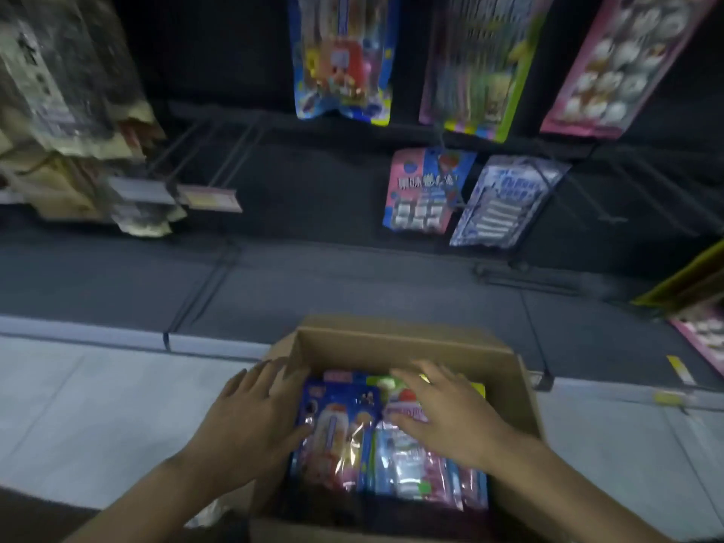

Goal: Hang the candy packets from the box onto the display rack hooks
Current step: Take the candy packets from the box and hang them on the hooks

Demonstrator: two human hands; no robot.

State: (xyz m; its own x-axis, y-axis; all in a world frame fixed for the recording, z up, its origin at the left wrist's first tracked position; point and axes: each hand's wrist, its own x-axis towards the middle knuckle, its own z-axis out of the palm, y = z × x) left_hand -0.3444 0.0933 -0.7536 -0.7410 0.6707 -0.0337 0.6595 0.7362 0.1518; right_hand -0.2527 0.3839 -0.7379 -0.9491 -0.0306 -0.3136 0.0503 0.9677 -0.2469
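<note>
An open cardboard box (407, 340) stands on the floor below me, holding several candy packets. A blue packet (337, 429) lies at the left inside it, a pink and white packet (415, 472) at the right. My left hand (250, 413) is spread over the box's left wall, fingers straight, thumb touching the blue packet's edge. Over the packets at the right, my right hand (446, 409) lies flat with its fingers extended. Above, the dark display rack carries hanging packets: a blue one (342, 60), a green-edged one (478, 68) and a pink one (623, 64).
Lower hooks hold a pink packet (425, 190) and a blue-white packet (505, 201). Bare wire hooks (219, 150) stick out at centre left. Dark bagged goods (66, 103) hang at far left. A grey base shelf (274, 291) runs behind the box, above a pale tiled floor (98, 417).
</note>
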